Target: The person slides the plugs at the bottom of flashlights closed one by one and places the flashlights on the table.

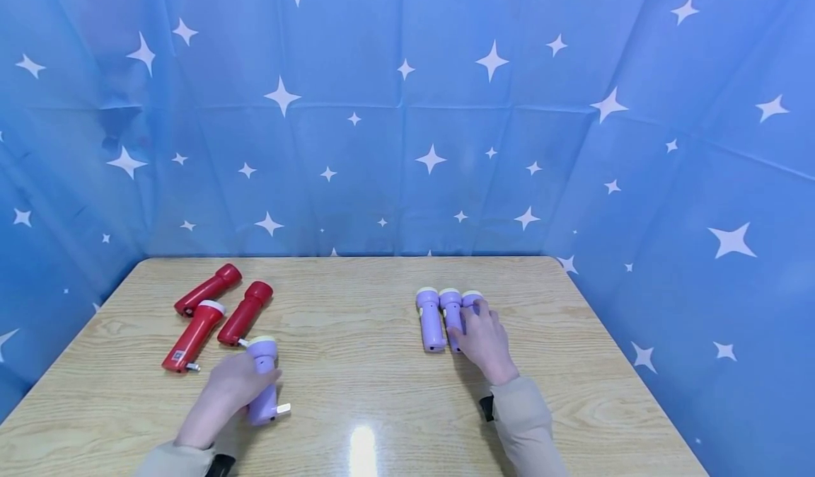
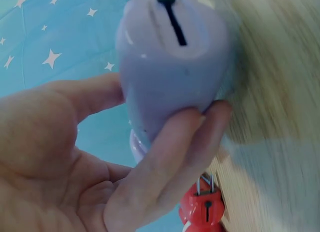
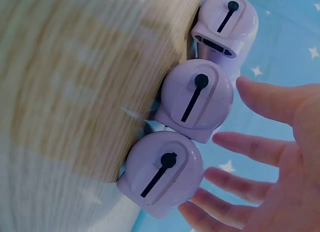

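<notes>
My left hand (image 1: 229,383) grips a purple flashlight (image 1: 262,399) at the left front of the table. Its thumb and fingers wrap the body, and a plug sticks out near the tail end. The left wrist view shows the black slot on that end. Across the table, my right hand (image 1: 487,339) rests over a row of three purple flashlights, with extended, spread fingers. Thumb and fingertips are right at the middle flashlight (image 3: 197,100) and the right-hand flashlight (image 3: 165,167). The left-hand flashlight (image 1: 431,321) of the row lies beside them.
Three red flashlights lie on the wooden table (image 1: 356,349) left of centre: a rear one (image 1: 206,289), a right one (image 1: 245,314) and a white-rimmed front one (image 1: 194,337). Plug prongs (image 2: 205,184) stick out of one. A blue star-patterned curtain (image 1: 356,165) surrounds the table's back and sides.
</notes>
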Demonstrator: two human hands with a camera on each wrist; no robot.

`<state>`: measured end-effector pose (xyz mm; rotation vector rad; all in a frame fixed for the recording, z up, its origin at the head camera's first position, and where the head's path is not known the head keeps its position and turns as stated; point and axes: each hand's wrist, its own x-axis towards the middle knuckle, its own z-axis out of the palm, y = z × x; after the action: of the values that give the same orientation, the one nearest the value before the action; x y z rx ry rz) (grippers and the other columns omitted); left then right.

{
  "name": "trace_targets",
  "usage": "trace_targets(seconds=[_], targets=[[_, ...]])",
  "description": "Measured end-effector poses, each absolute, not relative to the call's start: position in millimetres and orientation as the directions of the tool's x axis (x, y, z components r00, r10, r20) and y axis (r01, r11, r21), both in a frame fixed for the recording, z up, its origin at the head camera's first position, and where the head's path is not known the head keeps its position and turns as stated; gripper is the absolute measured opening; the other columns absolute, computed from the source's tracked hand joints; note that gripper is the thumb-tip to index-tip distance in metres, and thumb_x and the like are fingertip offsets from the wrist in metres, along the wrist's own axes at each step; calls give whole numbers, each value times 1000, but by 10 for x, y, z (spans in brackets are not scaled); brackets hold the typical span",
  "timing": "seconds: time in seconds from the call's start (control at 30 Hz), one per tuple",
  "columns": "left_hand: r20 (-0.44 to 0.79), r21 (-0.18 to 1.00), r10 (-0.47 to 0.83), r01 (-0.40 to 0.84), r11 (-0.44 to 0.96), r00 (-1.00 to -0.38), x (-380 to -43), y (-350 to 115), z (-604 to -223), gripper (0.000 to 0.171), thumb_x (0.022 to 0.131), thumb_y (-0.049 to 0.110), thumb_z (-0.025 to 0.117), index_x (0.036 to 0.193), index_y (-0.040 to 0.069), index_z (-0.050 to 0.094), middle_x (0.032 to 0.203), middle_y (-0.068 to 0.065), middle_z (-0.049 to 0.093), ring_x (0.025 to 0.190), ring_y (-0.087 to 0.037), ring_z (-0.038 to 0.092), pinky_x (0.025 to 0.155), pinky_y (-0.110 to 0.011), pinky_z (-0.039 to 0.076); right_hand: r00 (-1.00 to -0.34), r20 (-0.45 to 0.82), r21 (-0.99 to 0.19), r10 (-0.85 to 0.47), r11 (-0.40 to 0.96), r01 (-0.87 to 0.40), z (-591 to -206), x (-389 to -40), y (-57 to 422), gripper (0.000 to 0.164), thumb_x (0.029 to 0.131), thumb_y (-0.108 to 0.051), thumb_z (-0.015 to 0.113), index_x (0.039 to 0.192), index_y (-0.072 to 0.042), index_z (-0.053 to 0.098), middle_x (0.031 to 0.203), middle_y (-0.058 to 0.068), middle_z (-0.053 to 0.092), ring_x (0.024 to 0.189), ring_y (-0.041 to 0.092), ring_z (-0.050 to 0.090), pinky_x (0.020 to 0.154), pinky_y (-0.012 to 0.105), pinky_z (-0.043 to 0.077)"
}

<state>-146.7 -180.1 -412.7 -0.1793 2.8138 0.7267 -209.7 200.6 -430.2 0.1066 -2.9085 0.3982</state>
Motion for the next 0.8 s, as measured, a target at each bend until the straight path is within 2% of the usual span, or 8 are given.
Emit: trace_targets(seconds=[0.37,0.47,0.8], targets=[[-215,518,-99,-200,832,-972,-1550,-1654,-4132,43,86,33,63,88,-9,57,68,-12,59,54,-18,54,47,-25,43,-936,344,-246,-80,954,-172,-4280,-2053,1929,42,82,-26,72,112,2,65,125,26,52,95,42,58,70,50,52],[-188,524,-103,-188,830,-977,-1563,-1641,-4152,41,86,34,63,84,-7,58,66,-11,58,55,-18,53,48,-25,40,-929,360,-241,-88,953,-184,-4286,-2047,1917,42,82,-26,72,112,2,65,124,26,52,95,42,59,71,50,52],[-148,550,-126,-187,814,-981,-1610,-1617,-4200,47,86,36,63,94,-10,56,69,-13,58,58,-19,52,49,-26,38,-904,415,-241,-104,946,-219,-4290,-2042,1862,39,80,-23,74,109,2,66,120,27,57,99,42,59,73,51,52]])
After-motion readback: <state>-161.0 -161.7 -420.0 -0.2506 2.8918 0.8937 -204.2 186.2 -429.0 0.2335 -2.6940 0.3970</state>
